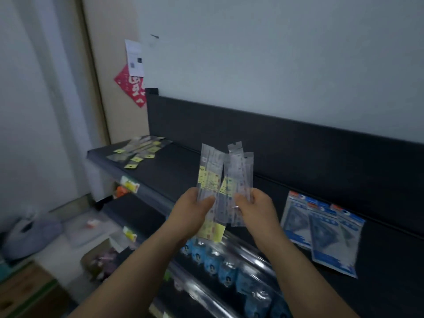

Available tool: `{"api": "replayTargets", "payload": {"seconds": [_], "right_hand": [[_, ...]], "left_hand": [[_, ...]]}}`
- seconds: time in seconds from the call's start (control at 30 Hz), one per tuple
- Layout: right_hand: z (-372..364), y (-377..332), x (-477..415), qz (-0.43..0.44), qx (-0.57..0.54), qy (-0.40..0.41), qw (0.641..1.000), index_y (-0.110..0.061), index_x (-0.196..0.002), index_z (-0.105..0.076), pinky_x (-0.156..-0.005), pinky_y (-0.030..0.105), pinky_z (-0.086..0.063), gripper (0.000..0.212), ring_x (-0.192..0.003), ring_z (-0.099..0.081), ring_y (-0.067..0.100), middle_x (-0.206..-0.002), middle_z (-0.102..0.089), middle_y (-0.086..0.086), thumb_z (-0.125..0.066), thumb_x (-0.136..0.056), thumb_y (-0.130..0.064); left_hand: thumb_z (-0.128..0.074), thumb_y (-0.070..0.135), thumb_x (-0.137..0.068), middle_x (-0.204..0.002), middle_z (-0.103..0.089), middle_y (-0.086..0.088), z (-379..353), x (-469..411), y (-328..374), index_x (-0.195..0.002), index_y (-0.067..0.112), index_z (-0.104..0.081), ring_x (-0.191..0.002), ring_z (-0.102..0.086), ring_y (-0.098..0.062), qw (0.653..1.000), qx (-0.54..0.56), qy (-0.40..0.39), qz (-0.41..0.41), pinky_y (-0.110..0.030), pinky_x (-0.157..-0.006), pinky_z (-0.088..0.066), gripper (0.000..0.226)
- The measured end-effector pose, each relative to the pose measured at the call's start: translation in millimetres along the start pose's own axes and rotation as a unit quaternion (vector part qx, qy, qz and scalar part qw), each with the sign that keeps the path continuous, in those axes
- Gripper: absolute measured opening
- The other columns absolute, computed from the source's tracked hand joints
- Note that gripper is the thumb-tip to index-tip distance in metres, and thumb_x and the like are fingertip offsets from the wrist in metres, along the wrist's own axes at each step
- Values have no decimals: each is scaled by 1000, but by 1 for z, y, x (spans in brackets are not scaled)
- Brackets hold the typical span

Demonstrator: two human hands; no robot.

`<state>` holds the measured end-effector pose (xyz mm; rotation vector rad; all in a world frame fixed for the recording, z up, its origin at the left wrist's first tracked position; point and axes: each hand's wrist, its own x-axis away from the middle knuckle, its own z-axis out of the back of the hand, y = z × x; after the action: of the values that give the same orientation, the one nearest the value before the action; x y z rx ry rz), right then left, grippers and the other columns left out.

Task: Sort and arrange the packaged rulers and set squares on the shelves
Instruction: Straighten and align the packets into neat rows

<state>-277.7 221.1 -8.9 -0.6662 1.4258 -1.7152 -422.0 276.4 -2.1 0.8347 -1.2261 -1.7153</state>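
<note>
While both bundles stand nearly upright over the front edge of the black shelf (183,166), their long axes run from the palms upward. The left bundle of rulers (210,175) leans slightly left and the right bundle of rulers (238,175) slightly right, so the 2 splay in a shallow V and meet low down. Each is a sheaf of long, narrow, glossy clear sleeves with pale yellow labels near mid-length; a notched hang tab shows at the top of the right one. The left hand (192,210) clasps its bundle near the lower end, thumb across the front and fingers curled behind. The right hand (254,210) clasps the other the same way. Both bare forearms reach forward and up. Flat on the shelf's right part lie overlapping set square packs (321,230), blue-bordered clear bags. At the shelf's far left end more ruler packs (140,150) lie scattered flat, yellow tags toward the front edge.
</note>
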Motion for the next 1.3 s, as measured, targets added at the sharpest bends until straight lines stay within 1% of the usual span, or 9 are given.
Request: {"api": "replayTargets", "payload": {"seconds": [0.3,0.37,0.5,0.7,0.9,1.0,1.1,1.2,1.3], "right_hand": [[-123,-17,-37,9,-18,-60,998,-18,-102,-60,-66,29,-55,10,-79,-69,13,-95,-68,1,-56,-93,-18],[-147,-18,-53,-1,-16,-72,997,-19,-101,-60,-69,32,-54,10,-79,-68,15,-94,-67,1,-56,-92,-18],[-190,-23,-96,-10,-21,-91,996,-21,-97,-59,-79,40,-55,8,-86,-67,22,-95,-67,3,-57,-90,-17],[-248,-34,-166,-13,-50,-117,992,-15,-110,-55,-61,23,-48,23,-83,-64,15,-101,-66,5,-57,-87,-10],[-303,-34,-218,-22,-52,-86,995,-16,-108,-49,-57,22,-45,19,-87,-64,16,-100,-61,-3,-56,-90,-11],[-328,-30,-238,-30,-37,-73,996,-25,-108,-41,-59,23,-45,23,-93,-63,19,-100,-56,-7,-54,-93,-14],[-353,-29,-258,-42,-14,-36,998,-17,-109,-47,-65,29,-51,17,-87,-63,17,-99,-60,-3,-53,-93,-15],[-376,-31,-275,-60,0,-8,998,-12,-127,-46,-75,38,-57,35,-88,-64,20,-105,-62,4,-53,-93,-15],[-393,-35,-290,-59,33,17,998,-13,-137,-36,-72,37,-57,46,-87,-64,20,-113,-60,8,-51,-94,-15]], "left_hand": [[-53,36,-94,-94,-68,-20,105,-42,-48,-98,8,-64,-82,-67,-31,997,-25,65,29,-47,-78,-54,30],[-52,29,-96,-95,-68,-23,122,-59,-59,-98,5,-64,-83,-68,-35,996,-23,79,41,-48,-77,-55,27],[-53,37,-94,-98,-68,-13,155,-102,-73,-101,13,-61,-89,-67,-29,993,-40,97,58,-52,-85,-54,26],[-53,35,-94,-101,-69,-4,202,-177,-83,-106,16,-62,-93,-66,-22,986,-102,125,46,-44,-88,-54,24],[-54,34,-94,-98,-67,-6,240,-242,-105,-105,12,-60,-87,-64,-20,978,-150,134,50,-34,-77,-52,26],[-58,38,-92,-111,-65,-5,259,-273,-121,-123,9,-56,-97,-63,-20,977,-159,129,52,-29,-77,-47,42],[-62,38,-90,-128,-60,-8,278,-302,-129,-137,7,-48,-108,-60,-21,976,-178,116,36,-26,-83,-45,58],[-65,36,-88,-127,-60,-8,296,-329,-131,-136,9,-47,-108,-62,-22,976,-194,97,7,-31,-88,-50,58],[-66,33,-88,-122,-63,-4,310,-353,-134,-132,11,-49,-106,-62,-19,973,-218,72,-21,-27,-84,-47,53]]}}
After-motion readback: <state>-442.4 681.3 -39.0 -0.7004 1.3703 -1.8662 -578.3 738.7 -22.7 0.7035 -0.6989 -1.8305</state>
